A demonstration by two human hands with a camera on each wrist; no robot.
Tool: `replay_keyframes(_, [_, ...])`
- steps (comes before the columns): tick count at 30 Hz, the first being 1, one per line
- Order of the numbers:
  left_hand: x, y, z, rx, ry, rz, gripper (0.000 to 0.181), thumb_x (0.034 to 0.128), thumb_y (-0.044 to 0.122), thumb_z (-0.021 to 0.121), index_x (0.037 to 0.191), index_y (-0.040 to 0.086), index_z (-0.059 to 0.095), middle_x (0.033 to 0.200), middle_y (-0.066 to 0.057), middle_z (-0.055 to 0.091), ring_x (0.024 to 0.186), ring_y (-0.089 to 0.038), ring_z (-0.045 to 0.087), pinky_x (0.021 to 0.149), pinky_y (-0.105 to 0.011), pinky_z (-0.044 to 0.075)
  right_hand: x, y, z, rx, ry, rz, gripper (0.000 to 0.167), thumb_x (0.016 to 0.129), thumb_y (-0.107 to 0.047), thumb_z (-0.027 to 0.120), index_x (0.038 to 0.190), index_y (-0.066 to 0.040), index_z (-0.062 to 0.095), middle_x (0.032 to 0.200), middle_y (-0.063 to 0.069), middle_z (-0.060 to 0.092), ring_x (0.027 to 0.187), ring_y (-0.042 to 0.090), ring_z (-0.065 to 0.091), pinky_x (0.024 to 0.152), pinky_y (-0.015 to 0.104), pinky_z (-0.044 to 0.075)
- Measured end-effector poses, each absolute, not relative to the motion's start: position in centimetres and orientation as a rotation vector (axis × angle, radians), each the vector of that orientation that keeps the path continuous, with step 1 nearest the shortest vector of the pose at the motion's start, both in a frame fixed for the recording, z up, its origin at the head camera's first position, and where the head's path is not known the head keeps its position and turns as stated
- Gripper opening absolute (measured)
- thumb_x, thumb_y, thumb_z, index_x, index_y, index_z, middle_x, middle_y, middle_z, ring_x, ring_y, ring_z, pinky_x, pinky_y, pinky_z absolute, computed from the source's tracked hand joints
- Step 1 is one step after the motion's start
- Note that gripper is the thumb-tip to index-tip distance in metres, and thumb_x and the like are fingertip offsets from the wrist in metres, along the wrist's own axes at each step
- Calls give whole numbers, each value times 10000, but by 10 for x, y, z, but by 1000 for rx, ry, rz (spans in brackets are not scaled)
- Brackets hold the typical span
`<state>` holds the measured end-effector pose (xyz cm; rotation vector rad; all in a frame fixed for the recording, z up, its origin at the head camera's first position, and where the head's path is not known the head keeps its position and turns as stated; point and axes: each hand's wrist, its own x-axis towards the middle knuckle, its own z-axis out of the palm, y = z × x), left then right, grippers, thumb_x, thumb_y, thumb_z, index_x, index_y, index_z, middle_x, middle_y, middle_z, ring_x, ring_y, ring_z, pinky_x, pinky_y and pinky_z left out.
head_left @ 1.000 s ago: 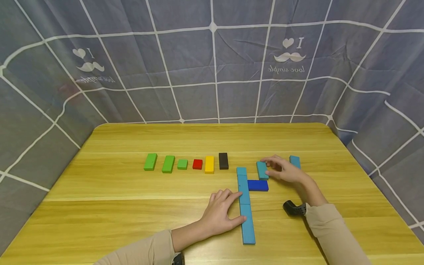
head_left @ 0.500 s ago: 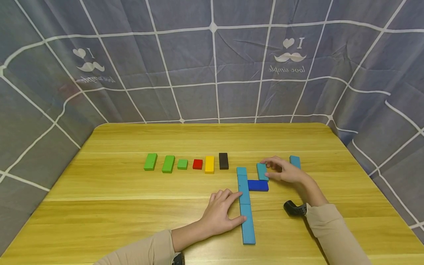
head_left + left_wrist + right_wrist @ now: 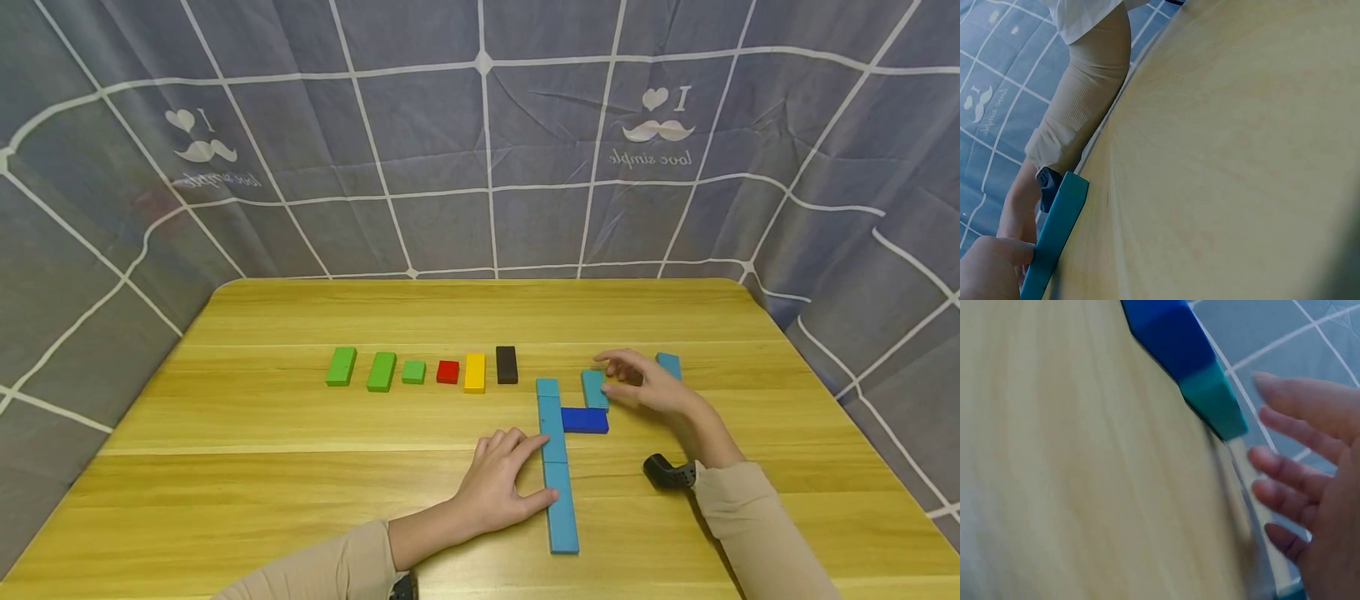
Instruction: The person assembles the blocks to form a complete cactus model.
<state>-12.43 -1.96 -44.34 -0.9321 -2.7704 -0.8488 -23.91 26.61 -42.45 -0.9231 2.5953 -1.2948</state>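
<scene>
My left hand (image 3: pixel 498 487) touches the left side of a column of light blue blocks (image 3: pixel 561 508) with thumb and index finger; in the left wrist view the thumb meets a teal block (image 3: pixel 1060 231). A dark blue block (image 3: pixel 585 420) juts right from the column. Above its right end stands a short light blue block (image 3: pixel 594 389), their ends meeting. My right hand (image 3: pixel 648 385) is just right of that short block, fingers apart and holding nothing; the right wrist view shows a gap between the fingers and the teal block (image 3: pixel 1216 403).
Left of the column, a row holds two long green blocks (image 3: pixel 341 367), a small green one (image 3: pixel 413 372), a red (image 3: pixel 447 372), a yellow (image 3: pixel 475 372) and a black block (image 3: pixel 506 365). Another light blue block (image 3: pixel 667 366) lies behind my right hand. A patterned curtain (image 3: pixel 420 150) surrounds the table.
The short light blue block has slid slightly toward me against the dark blue block. My right hand's fingers have come off it and spread. My left hand has stayed still.
</scene>
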Motion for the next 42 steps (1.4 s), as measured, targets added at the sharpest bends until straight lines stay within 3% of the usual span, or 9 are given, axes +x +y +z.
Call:
replay_keyframes(6, [-124, -19, -444, -938, -2775, -848, 639, 784, 499, 612, 1308, 154, 492, 991, 48, 492, 857, -97, 392, 813, -300, 283, -228, 276, -406, -772, 2815, -1371, 398, 831, 52, 602, 1206, 113, 483, 930, 230, 498, 761, 184, 433, 648, 267, 375])
replay_keyframes(17, [-124, -19, -443, -925, -2787, -843, 635, 783, 495, 615, 1305, 154, 494, 1000, 45, 495, 863, -100, 394, 813, -297, 285, -234, 335, -418, -487, 2833, -1308, 531, 861, -103, 628, 1316, 61, 407, 950, 127, 358, 791, 201, 300, 637, 264, 301])
replay_keyframes(28, [-124, -20, -443, -925, -2787, -848, 632, 785, 495, 613, 1305, 156, 494, 1002, 48, 493, 870, -98, 399, 814, -298, 284, -232, 351, -425, -449, 2595, -1381, 676, 815, -77, 672, 1368, 64, 309, 941, 112, 365, 761, 144, 319, 636, 269, 306])
replay_keyframes(42, [-124, -19, -444, -928, -2780, -850, 636, 783, 493, 618, 1305, 151, 493, 998, 47, 493, 860, -97, 392, 805, -290, 282, -232, 353, -425, -450, 2653, -1312, 649, 805, -85, 686, 1332, 80, 345, 943, 109, 385, 780, 145, 332, 648, 242, 310])
